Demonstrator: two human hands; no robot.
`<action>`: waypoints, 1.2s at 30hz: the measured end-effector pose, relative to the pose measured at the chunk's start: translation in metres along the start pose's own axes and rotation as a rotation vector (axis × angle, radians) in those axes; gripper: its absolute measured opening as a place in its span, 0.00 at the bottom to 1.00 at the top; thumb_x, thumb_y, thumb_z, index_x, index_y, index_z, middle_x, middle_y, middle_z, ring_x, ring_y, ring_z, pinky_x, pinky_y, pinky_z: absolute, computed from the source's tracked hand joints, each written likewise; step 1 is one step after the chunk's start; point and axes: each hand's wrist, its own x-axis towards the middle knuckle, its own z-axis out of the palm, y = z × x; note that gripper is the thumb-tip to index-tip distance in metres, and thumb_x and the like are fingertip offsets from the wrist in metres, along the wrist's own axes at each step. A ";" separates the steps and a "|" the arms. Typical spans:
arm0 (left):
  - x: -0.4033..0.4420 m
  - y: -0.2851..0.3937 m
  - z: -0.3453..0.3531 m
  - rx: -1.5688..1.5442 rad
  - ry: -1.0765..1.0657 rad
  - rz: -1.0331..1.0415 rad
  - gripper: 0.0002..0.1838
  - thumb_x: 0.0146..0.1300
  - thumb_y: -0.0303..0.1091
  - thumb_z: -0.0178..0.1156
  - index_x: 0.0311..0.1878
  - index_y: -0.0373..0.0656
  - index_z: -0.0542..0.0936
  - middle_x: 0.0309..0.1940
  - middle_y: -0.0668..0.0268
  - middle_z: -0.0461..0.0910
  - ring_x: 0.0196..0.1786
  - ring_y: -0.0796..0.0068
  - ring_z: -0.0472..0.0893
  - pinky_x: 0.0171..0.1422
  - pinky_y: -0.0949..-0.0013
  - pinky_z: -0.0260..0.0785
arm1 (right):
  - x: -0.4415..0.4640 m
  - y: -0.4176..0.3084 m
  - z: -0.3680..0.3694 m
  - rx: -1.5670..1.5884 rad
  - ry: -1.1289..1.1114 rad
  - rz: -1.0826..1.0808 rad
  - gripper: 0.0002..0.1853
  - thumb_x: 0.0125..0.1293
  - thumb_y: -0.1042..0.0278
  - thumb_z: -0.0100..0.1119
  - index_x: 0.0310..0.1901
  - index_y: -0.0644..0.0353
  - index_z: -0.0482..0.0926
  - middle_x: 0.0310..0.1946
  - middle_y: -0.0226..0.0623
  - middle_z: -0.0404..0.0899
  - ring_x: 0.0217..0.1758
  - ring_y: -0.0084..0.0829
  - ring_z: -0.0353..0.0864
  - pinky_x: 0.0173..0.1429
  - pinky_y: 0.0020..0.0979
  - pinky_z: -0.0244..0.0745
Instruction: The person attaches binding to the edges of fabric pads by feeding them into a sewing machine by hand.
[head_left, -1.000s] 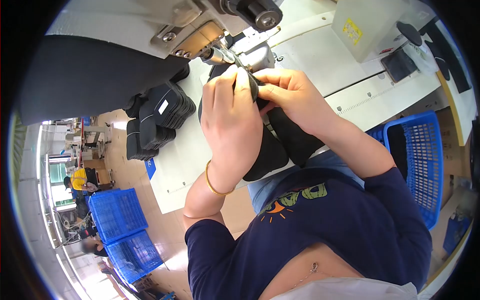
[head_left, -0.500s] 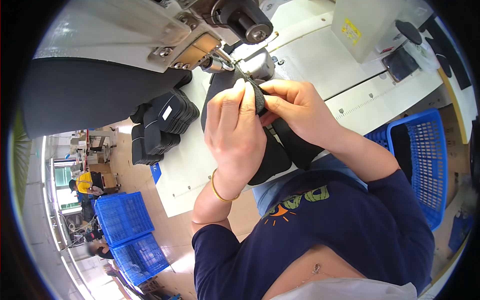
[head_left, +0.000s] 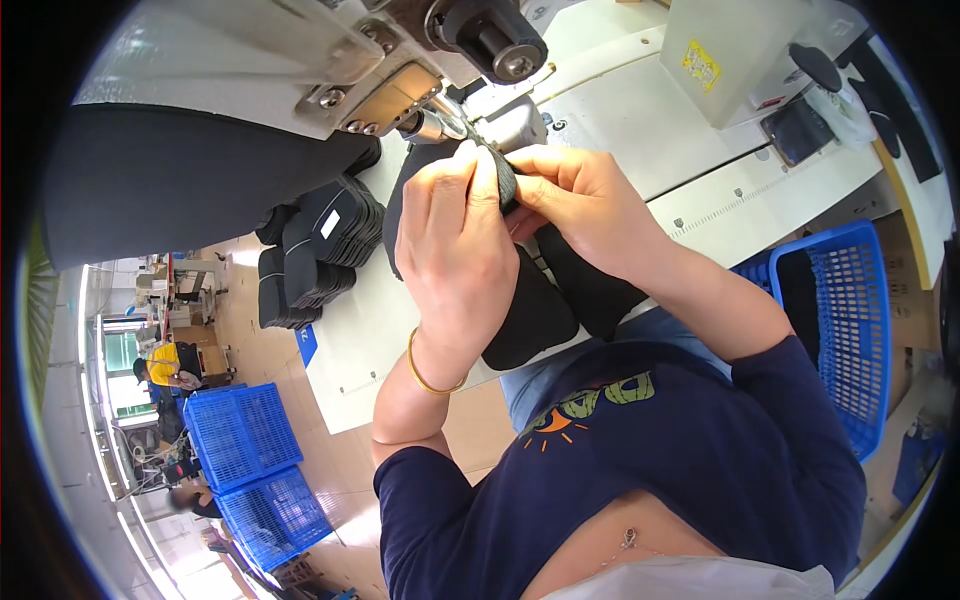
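A black fabric piece [head_left: 420, 165] runs under the working end of the sewing machine [head_left: 440, 120], its edge turned up in a fold. My left hand [head_left: 455, 235], a gold bangle on its wrist, pinches that edge close to the needle area. From the other side my right hand [head_left: 590, 205] grips the same fold between thumb and fingers. The fingertips nearly meet, and they hide part of the seam. Below my hands, more black fabric [head_left: 535, 315] hangs toward the front edge of the white table [head_left: 360, 350].
Stacks of black cut pieces [head_left: 325, 230] stand left of the machine, one with a white label. A blue basket [head_left: 870, 330] holding dark material is at right. Blue crates [head_left: 245, 430] sit on the floor at left, with a person in yellow [head_left: 165, 365] beyond. A phone-like dark slab [head_left: 797, 133] lies at upper right.
Both hands have moved slightly up toward the needle area, still pinching the fabric edge. The fabric has shifted a little that way with them.
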 end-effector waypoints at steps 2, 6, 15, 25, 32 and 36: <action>0.000 -0.007 0.006 0.028 0.046 0.057 0.19 0.41 0.16 0.63 0.43 0.31 0.84 0.41 0.59 0.81 0.45 0.60 0.81 0.48 0.62 0.76 | 0.001 0.001 0.001 0.038 0.008 0.002 0.13 0.75 0.73 0.49 0.47 0.71 0.82 0.35 0.34 0.85 0.35 0.19 0.83 0.42 0.25 0.82; 0.001 -0.010 0.006 0.049 0.037 0.043 0.19 0.39 0.17 0.64 0.41 0.32 0.84 0.39 0.59 0.80 0.44 0.59 0.79 0.45 0.62 0.76 | 0.005 0.001 0.004 0.035 0.028 0.016 0.12 0.75 0.73 0.49 0.49 0.71 0.82 0.37 0.36 0.84 0.37 0.20 0.84 0.44 0.25 0.82; -0.004 -0.016 0.001 -0.050 0.067 0.069 0.15 0.48 0.14 0.65 0.42 0.32 0.85 0.40 0.59 0.82 0.43 0.59 0.81 0.47 0.62 0.75 | 0.001 0.013 0.017 0.132 0.117 -0.047 0.11 0.75 0.74 0.51 0.44 0.71 0.82 0.35 0.33 0.84 0.37 0.19 0.83 0.44 0.24 0.82; -0.008 -0.013 -0.002 -0.024 0.055 0.055 0.14 0.50 0.14 0.67 0.42 0.34 0.87 0.41 0.59 0.84 0.43 0.61 0.83 0.49 0.63 0.77 | -0.005 0.019 0.022 0.171 0.111 -0.067 0.11 0.76 0.74 0.50 0.46 0.71 0.81 0.40 0.34 0.83 0.42 0.21 0.83 0.48 0.26 0.83; -0.008 -0.015 -0.006 -0.005 0.019 0.117 0.18 0.46 0.14 0.65 0.44 0.32 0.86 0.42 0.58 0.84 0.45 0.60 0.84 0.48 0.63 0.79 | -0.007 0.017 0.025 0.214 0.113 -0.040 0.12 0.77 0.74 0.48 0.51 0.70 0.80 0.44 0.34 0.83 0.47 0.22 0.84 0.52 0.26 0.83; -0.010 -0.023 -0.005 -0.009 0.009 0.158 0.21 0.41 0.21 0.65 0.44 0.33 0.85 0.45 0.61 0.83 0.48 0.63 0.83 0.48 0.64 0.79 | -0.009 0.015 0.026 0.217 0.086 -0.034 0.13 0.77 0.75 0.46 0.55 0.69 0.78 0.45 0.35 0.82 0.49 0.22 0.83 0.54 0.27 0.83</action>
